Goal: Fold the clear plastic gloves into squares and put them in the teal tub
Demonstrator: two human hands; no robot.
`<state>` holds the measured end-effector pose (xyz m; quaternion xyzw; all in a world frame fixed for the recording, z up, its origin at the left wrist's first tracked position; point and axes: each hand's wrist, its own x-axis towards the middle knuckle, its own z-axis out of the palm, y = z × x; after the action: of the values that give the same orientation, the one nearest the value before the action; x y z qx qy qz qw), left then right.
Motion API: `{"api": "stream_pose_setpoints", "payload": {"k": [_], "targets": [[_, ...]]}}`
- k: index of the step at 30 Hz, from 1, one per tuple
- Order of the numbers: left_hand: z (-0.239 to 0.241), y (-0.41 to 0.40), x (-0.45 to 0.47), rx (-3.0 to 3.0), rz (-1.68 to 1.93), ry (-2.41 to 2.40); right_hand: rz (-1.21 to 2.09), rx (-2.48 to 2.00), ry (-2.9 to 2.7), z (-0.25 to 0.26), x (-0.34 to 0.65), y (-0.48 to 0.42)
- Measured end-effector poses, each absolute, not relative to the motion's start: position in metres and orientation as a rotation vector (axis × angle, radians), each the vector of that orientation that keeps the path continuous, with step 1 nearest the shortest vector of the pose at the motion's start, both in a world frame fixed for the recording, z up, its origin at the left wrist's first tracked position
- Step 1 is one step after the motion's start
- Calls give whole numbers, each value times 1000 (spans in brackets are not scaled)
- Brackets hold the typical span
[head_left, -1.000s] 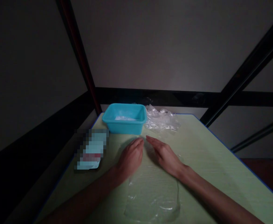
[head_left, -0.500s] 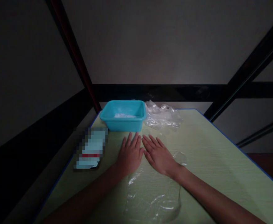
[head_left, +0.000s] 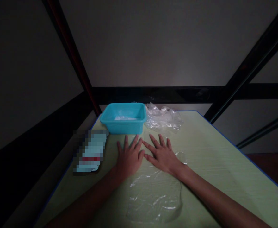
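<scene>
Pressed flat at frame centre, fingers spread, pinching nothing: left grip (head_left: 128, 156) and right grip (head_left: 163, 155), side by side on the upper end of a clear plastic sheet (head_left: 153, 196) spread over the green counter (head_left: 212, 158). Just above: teal tub (head_left: 123, 118), crumpled plastic (head_left: 163, 118).

Dim throughout; the left side and the corners sink to near-black. Weak light from above reaches the table (head_left: 212, 148). Faint glare streaks the plastic sheet (head_left: 155, 196). A pixelated patch (head_left: 90, 152) masks one object. Focus is soft and grainy.
</scene>
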<state>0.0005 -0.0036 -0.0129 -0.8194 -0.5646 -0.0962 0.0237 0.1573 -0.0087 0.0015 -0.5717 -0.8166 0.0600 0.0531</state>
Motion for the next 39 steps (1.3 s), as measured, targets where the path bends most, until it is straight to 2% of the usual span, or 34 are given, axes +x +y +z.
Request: {"api": "stream_pose_setpoints", "payload": {"k": [5, 11, 16, 28, 39], "targets": [[-10, 0, -4, -2502, -467, -1717, 292, -1577, -2387, 9, 172, -8], [-13, -17, -4, -2587, -716, -1388, 309, -1335, -2277, 9, 170, -22], [-27, -36, 5, -2752, -566, -1256, 408, -1212, -2424, -6, 151, -38], [-20, -39, 2, -2802, -400, -1318, 118, -1419, -2537, -17, 186, -42], [-13, -40, 4, -2864, -331, -1324, 78, -1560, -2497, -17, 233, -46]]}}
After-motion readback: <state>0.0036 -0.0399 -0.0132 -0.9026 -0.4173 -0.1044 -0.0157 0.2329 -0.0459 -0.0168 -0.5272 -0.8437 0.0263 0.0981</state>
